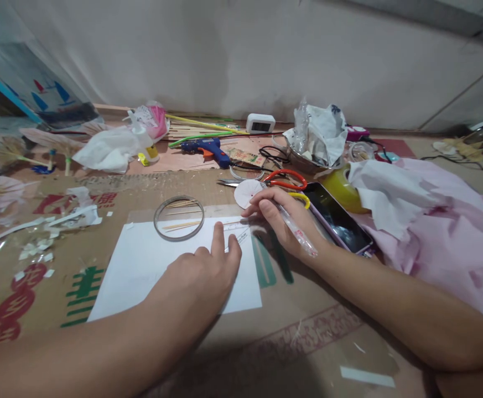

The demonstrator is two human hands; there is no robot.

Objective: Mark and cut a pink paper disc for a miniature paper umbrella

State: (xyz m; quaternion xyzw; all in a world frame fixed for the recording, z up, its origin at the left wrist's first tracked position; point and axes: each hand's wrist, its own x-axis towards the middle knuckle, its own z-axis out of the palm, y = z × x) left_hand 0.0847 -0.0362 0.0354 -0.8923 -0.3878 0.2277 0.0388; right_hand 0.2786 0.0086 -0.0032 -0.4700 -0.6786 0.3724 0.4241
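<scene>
My left hand rests on a white sheet of paper, its index finger stretched out and pressing on a small clear ruler. My right hand is curled at the paper's upper right corner, holding a clear pen that lies back across the hand. Its fingertips are beside a white paper disc. A grey ring lies on the paper's upper edge, left of my hands, with several thin sticks inside and across it.
Scissors with red handles, a phone and pink cloth lie at the right. Behind are a blue glue gun, a glue bottle and a metal bowl. Paper scraps litter the cardboard.
</scene>
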